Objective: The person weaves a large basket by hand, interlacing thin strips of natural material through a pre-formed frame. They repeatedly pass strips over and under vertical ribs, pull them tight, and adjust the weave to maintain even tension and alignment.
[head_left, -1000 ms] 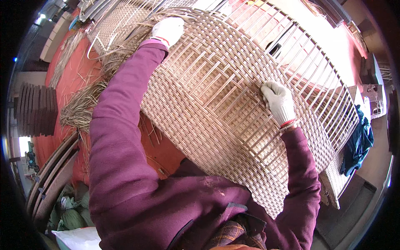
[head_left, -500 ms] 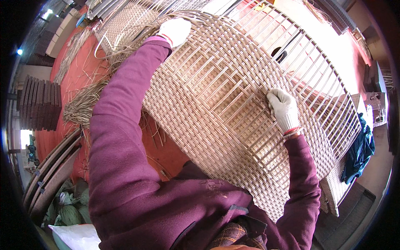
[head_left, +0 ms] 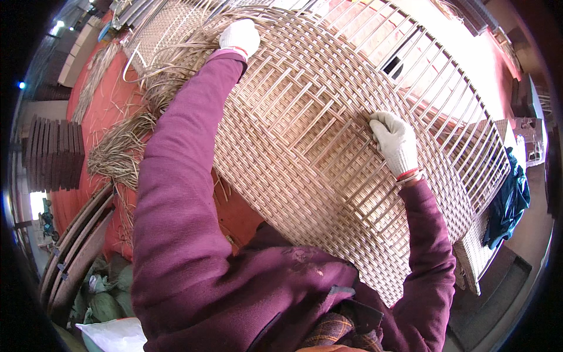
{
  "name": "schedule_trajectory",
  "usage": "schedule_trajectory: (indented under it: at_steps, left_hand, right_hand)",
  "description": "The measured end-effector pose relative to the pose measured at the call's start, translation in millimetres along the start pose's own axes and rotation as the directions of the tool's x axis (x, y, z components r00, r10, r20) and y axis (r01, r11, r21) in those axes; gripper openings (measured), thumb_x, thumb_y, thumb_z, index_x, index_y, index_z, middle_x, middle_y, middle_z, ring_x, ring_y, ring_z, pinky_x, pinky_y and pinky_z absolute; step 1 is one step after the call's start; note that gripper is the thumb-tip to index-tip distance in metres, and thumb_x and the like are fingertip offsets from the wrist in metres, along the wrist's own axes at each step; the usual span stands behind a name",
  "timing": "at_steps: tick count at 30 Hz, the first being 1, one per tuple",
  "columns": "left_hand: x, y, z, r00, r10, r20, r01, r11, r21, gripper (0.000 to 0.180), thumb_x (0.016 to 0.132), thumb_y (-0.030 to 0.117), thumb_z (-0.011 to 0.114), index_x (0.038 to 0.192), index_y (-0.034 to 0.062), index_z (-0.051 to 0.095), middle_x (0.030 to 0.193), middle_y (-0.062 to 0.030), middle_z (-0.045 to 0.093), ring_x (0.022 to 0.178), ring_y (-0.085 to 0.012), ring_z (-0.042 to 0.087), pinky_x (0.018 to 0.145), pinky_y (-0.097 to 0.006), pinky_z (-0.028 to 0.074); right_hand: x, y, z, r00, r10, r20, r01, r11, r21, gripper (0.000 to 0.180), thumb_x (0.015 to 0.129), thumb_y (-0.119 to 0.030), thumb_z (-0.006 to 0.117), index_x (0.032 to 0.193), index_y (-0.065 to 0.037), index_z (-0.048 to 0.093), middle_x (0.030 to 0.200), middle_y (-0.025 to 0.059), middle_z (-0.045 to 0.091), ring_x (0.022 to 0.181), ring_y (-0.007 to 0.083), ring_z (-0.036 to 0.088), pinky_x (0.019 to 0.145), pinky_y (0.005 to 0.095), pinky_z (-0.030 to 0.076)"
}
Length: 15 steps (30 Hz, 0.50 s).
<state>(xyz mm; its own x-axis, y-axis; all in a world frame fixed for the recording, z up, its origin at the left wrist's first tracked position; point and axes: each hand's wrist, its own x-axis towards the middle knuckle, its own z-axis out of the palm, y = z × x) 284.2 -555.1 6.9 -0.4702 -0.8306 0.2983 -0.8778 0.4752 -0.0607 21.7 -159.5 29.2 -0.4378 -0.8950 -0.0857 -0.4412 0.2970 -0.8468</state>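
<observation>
A large curved wicker panel [head_left: 275, 138] of flat tan strands lies in front of me, with an openwork band across its middle. My left hand [head_left: 240, 36], in a white knitted glove, is closed at the panel's far left edge among loose strand ends [head_left: 176, 73]; what its fingers hold is hidden. Right of the openwork band, my right hand [head_left: 396, 141], gloved in white too, bends its thumb and forefinger together at a wicker strand [head_left: 365, 124] in the weave. The strand's end at the fingertips is too small to make out.
Beyond the panel runs a bare frame of parallel bars [head_left: 446, 102]. A bundle of loose strands [head_left: 120, 149] lies left on red sheeting [head_left: 94, 202]. Stacked brown panels [head_left: 54, 152] and curved frame pieces [head_left: 76, 252] stand at left. Dark blue cloth [head_left: 509, 202] hangs at right.
My right hand has shifted slightly up and away from me along the weave, its thumb and forefinger angled more to the left. My left hand stays at the panel's far left edge.
</observation>
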Motion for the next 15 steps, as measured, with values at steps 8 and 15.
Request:
schedule_trajectory:
  at_steps: [8,15]
  left_hand:
    - [21.3,-41.1,56.8,0.791,0.612,-0.020,-0.511,0.678,0.528,0.020,0.089,0.018,0.061,0.082,0.0132,0.078,0.086,-0.0122,0.075,0.082,-0.0291,0.074,0.069,-0.046,0.059]
    - [53.3,-89.5,47.7,0.882,0.421,0.210,-0.443,0.594,0.672,0.026,0.104,0.024,0.054,0.113,0.0108,0.075,0.113,-0.0094,0.075,0.108,-0.0278,0.073,0.093,-0.039,0.057]
  right_hand:
    - [-19.8,1.7,-6.2,0.954,-0.296,-0.052,0.294,0.955,-0.045,0.030,0.100,-0.028,0.064,0.122,-0.013,0.077,0.113,0.0164,0.076,0.103,0.0348,0.074,0.091,0.0435,0.058]
    - [-154.1,55.2,0.0,0.840,-0.384,-0.384,0.386,0.920,-0.075,0.025,0.096,-0.018,0.070,0.119,-0.010,0.075,0.105,0.0152,0.075,0.099,0.0355,0.073,0.089,0.0451,0.059]
